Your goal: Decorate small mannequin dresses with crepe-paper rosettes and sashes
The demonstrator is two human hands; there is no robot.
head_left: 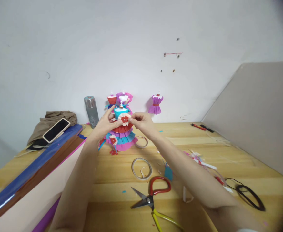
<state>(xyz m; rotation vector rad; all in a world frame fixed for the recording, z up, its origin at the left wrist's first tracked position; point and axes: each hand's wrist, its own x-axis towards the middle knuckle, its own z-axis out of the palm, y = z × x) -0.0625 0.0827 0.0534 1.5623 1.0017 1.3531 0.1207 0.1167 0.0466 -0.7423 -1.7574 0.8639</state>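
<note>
A miniature dress form (121, 111) wears a turquoise bodice and a tiered skirt (125, 139) of red, purple, blue and pink crepe paper. At its waist sits a cream pleated paper flower (124, 119) with a red centre. My left hand (104, 125) wraps round the form's left side, its thumb against the flower's left edge. From the right, my right hand (142, 123) pinches the flower's edge between thumb and fingers. Lower on the skirt is a similar smaller flower (113, 140), with a red bow-like piece (113, 152) beneath it.
Behind stand other dressed forms, one in purple (156, 104). Scissors (149, 199) lie open in front, near two tape rolls (142, 168) (141, 141). Left are a flask (91, 111), a phone (56, 130) and crepe paper sheets (42, 187). Paper scraps (197, 158) lie right.
</note>
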